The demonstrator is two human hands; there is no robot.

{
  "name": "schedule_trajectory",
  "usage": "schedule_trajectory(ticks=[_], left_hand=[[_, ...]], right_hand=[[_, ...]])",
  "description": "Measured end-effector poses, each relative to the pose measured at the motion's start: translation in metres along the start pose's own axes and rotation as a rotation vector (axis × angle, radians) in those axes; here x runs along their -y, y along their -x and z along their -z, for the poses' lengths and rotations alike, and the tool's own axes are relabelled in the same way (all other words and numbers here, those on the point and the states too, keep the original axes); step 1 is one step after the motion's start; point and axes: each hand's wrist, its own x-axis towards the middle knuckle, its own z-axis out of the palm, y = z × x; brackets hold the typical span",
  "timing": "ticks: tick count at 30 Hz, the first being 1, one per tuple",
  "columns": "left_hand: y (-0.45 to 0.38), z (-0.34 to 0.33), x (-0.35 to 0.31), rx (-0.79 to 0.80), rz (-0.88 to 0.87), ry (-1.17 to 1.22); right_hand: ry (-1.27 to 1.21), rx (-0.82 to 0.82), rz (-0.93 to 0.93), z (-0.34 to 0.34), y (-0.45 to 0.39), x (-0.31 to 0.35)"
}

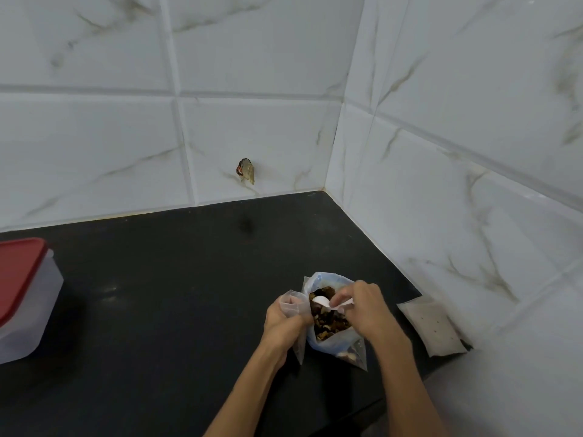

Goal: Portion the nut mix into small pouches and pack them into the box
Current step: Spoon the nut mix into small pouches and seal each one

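Left hand (285, 315): grips small pouch (296, 305) upright beside the nut mix bag (331, 323), ready for filling.
Right hand (362, 307): pinches white spoon (323, 301) over the nuts.
Box (23, 294): lidded, far left.

Clear plastic pouch (291, 305), matt black counter (176, 279), glossy marbled tiles (252, 134).

Dim, flat, cool light here, nothing harsh; faint sheen spots glint on the black countertop (164, 279) and soft shadow pools under the red-lidded box (22, 298). Wide-angle bend curves the marble wall tiles (94, 146) toward the edges, corners go soft, the whole frame slightly smeary
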Motion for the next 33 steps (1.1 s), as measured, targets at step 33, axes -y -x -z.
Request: schedule_trajectory(ticks=[33], left_hand=[[0.012,-0.003,0.002,-0.051,-0.021,-0.016]], right_hand=[[-0.479,-0.090,-0.542,-0.012,-0.013,-0.010]])
